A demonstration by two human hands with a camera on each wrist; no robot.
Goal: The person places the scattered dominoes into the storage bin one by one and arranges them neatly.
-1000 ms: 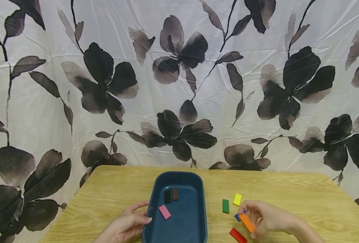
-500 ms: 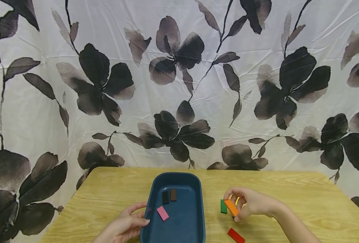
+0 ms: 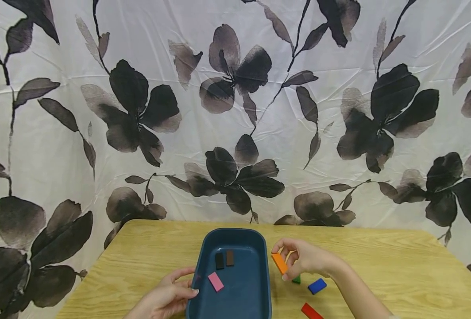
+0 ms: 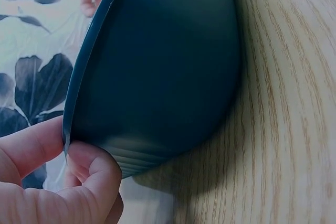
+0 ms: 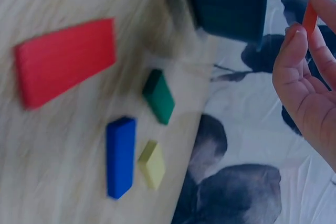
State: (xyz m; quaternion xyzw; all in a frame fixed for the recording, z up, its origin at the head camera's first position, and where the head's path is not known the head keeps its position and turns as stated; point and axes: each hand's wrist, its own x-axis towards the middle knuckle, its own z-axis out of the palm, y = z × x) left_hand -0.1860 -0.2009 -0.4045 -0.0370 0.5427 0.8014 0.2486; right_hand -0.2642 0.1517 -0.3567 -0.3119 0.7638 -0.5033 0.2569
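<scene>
Four blocks lie right of the tray: a red block, blue block, green block and yellow block (in the head view, your right hand hides the last). It pinches the orange block; the tray's right wall stands between that and the black block, brown block and pink block inside. Your left hand grips the left rim. Tray and red block are cut off nearside.

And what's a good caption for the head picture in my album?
The left hand grips a dark blue tray while the right hand pinches an orange block.
</scene>
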